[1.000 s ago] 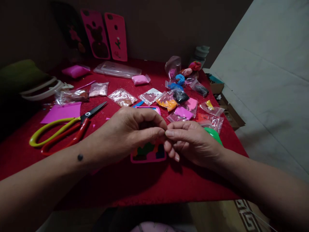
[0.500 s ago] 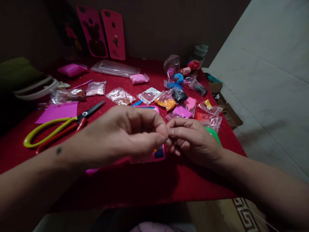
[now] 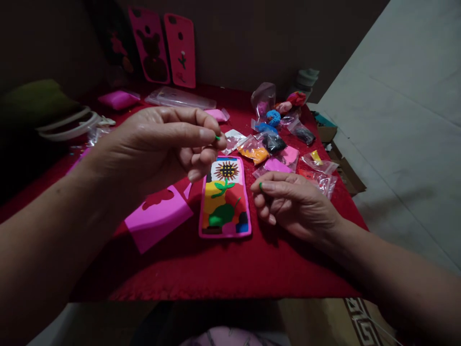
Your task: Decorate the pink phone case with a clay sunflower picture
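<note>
My left hand [image 3: 169, 139] is raised over the table, thumb and index finger pinching a tiny green piece [image 3: 217, 138]. Lower and to the right, my right hand [image 3: 291, 199] pinches another small green bit [image 3: 260, 185] between thumb and forefinger. Between and below the hands lies a pink-edged phone case [image 3: 201, 211] covered in coloured patches, with a brown and yellow sunflower [image 3: 226, 170] and a green stem and leaves. A pink sheet [image 3: 162, 221] with a dark red shape on it lies left of the case, partly under my left forearm.
Small bags of coloured clay, orange [image 3: 255, 153] and black [image 3: 272, 142] among them, lie behind my right hand. Two pink cases [image 3: 180, 53] lean on the wall. A clear case [image 3: 180, 98] lies at the back, and a cardboard box [image 3: 345, 168] stands beyond the right edge.
My hands, close together before, have moved apart, the left one up and to the left. A green bit now shows in each, and the patterned case is uncovered. The scissors are hidden from view.
</note>
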Action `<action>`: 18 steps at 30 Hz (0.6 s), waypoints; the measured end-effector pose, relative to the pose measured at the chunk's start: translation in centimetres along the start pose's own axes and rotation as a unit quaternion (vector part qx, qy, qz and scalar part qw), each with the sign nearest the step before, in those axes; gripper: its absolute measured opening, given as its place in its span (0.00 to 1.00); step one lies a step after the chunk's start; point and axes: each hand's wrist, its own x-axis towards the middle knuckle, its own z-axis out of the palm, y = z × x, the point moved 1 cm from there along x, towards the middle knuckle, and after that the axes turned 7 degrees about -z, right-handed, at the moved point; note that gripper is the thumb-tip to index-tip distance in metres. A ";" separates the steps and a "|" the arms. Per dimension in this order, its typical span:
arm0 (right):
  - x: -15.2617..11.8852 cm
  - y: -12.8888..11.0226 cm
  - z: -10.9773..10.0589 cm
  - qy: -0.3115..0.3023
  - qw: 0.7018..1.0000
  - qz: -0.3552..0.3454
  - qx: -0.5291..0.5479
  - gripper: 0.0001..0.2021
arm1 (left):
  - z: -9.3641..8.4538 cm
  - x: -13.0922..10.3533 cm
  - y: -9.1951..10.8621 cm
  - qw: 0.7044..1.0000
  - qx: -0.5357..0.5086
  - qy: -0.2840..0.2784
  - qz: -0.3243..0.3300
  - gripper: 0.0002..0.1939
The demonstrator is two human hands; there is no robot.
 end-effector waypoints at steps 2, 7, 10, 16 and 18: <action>0.0 -0.1 0.0 -0.001 1.000 0.000 0.006 0.06 | 0.0 0.3 -0.1 0.991 -0.126 -0.028 -0.043 0.07; 0.2 0.0 -0.1 -0.023 0.999 -0.018 0.024 0.10 | 0.0 0.9 -0.5 0.980 -0.184 -0.017 -0.077 0.11; 0.4 0.1 -0.1 -0.030 0.998 -0.035 0.029 0.12 | -0.3 1.5 -1.0 0.980 -0.178 0.037 -0.081 0.07; 0.4 0.3 -0.1 -0.025 0.999 -0.030 0.037 0.10 | -1.1 2.8 -1.3 0.980 -0.190 0.000 -0.065 0.14; 0.3 0.3 -0.1 -0.026 0.999 -0.025 0.040 0.09 | -1.5 3.3 -1.5 0.978 -0.199 -0.020 -0.064 0.18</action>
